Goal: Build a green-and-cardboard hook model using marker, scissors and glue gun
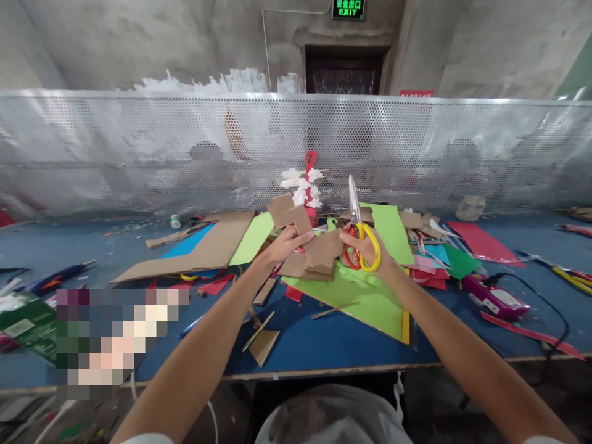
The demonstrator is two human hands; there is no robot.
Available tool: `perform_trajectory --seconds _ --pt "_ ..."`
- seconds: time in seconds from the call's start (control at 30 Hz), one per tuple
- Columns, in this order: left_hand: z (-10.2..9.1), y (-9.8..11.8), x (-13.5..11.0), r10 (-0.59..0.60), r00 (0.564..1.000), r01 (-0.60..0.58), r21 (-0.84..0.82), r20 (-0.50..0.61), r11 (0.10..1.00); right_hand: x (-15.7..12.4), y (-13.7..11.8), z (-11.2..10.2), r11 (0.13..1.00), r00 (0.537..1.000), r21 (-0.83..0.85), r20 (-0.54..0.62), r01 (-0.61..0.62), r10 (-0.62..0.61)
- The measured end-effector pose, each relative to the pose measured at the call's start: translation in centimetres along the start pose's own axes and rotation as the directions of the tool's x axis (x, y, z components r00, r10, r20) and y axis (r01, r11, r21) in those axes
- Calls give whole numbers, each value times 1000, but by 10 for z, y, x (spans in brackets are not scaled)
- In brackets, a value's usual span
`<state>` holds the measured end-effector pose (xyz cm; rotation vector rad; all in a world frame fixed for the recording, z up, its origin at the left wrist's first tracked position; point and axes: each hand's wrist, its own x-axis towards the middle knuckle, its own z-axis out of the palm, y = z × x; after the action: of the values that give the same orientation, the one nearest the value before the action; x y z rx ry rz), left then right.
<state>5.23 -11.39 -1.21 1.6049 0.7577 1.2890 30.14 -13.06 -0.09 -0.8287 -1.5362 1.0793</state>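
Scissors with yellow and red handles sit in the right hand, fingers threaded through the loops and closed on them, blades pointing straight up and nearly together. Just to the left, the left hand pinches a piece of brown cardboard cut into an irregular stepped shape; its upper end rises above the fingers, and its lower part spreads toward the scissors. Both hands hover over a lime green paper sheet lying on the blue counter. Behind them stands a small red and white craft piece against a perforated metal screen. A long cardboard offcut lies to the left, over blue and green sheets. To the right are red paper, pink scraps and a magenta glue gun with a black cord. Small cardboard scraps lie near the counter's front edge.
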Motion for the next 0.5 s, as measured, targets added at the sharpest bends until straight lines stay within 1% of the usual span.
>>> perform_trajectory --seconds 0.07,0.13,0.2,0.27,0.33,0.37,0.43,0.5 --pt "1 0 0 -14 1000 14 8 11 1000 0 0 2 1000 1000 -13 28 1 -1" --pt "4 1 1 -28 999 27 -31 -29 999 0 0 5 1000 999 10 34 18 -18" --pt "10 2 1 -50 996 42 -114 -71 993 0 1 9 998 998 27 -39 49 -48" --pt "20 3 1 -71 994 54 -203 -78 978 1 2 11 996 986 25 -145 90 -85" --pt "34 3 -1 -78 994 57 -249 -75 967 1 3 12 991 967 1 -222 132 -129" --pt "41 2 -1 -77 992 51 -253 -96 966 2 4 12 989 960 -14 -237 149 -148" --pt "52 -2 -2 -56 983 15 -225 -176 974 1 5 12 985 958 -45 -229 166 -172" --pt "59 -6 -2 -1 966 -41 -158 -257 987 0 6 13 984 968 -55 -180 167 -174"
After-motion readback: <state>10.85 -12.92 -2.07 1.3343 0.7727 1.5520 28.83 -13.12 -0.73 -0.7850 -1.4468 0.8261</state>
